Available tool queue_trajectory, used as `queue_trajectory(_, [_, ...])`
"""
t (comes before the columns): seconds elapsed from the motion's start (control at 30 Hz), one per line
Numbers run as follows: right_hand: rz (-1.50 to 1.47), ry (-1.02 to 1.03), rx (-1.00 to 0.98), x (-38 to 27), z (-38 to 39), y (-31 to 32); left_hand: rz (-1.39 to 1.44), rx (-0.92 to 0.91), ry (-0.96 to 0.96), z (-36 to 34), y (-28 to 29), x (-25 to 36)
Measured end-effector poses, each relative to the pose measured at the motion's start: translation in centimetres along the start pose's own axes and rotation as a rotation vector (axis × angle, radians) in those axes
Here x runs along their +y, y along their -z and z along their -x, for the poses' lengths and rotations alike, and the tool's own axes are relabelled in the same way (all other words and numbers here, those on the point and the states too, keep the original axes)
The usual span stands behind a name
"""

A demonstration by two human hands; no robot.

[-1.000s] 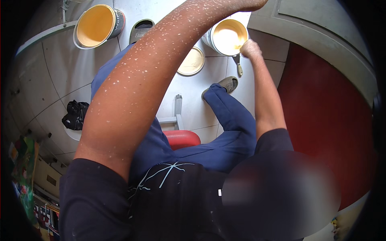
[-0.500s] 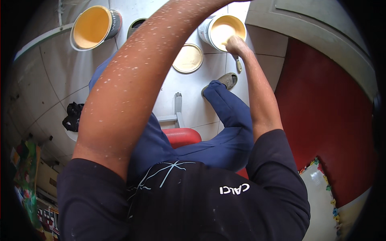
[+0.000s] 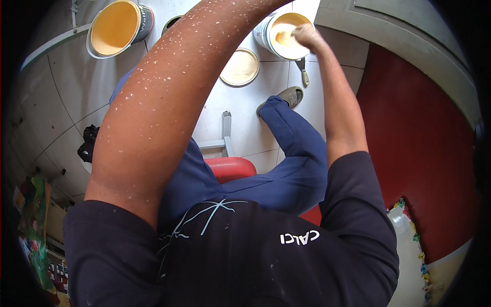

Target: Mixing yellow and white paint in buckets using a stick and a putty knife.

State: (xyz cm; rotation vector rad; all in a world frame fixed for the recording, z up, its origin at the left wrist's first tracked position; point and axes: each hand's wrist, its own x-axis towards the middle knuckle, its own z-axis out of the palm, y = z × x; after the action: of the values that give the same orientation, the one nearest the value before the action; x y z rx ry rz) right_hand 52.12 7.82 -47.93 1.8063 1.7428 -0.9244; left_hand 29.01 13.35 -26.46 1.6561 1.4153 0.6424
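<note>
My right hand point(image 3: 307, 37) is closed at the right side of a white paint bucket point(image 3: 263, 33), over its opening. What the fingers hold, if anything, is hidden. Inside the bucket lies pale cream paint point(image 3: 294, 50) with a deeper yellow patch. My left forearm point(image 3: 169, 87), speckled with white spots, stretches up past the top edge, so the left hand is out of sight. Just below the bucket a scraper point(image 3: 305, 78) with a pale handle lies on the floor. A round cream-stained lid point(image 3: 239, 67) rests to the bucket's left.
A second bucket point(image 3: 116, 28), yellow inside, stands tilted in view at the far left. Below me are a red stool seat point(image 3: 230, 169) and a grey metal leg point(image 3: 226, 128). My shoe point(image 3: 291, 96) is near the scraper. A dark red surface point(image 3: 409, 143) fills the right side.
My right hand has moved up and slightly right over the bucket, exposing more of the paint and the scraper. The left forearm has shifted slightly up and left.
</note>
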Motion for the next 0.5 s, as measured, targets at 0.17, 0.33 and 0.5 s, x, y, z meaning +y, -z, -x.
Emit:
queue_trajectory(0.17, [0.096,-0.428,0.050,4.8,1.0,3.4,-0.534,-0.230,-0.391,0.3,0.4,0.5])
queue_trajectory(0.33, [0.246,-0.106,-0.083,-0.3,3.4,-2.1,-0.235,-0.011,-0.177,0.4,0.4,-0.3])
queue_trajectory(0.5, [0.077,-0.360,0.160,0.4,3.7,0.6,-0.151,-0.081,-0.118,0.3,-1.9,1.0])
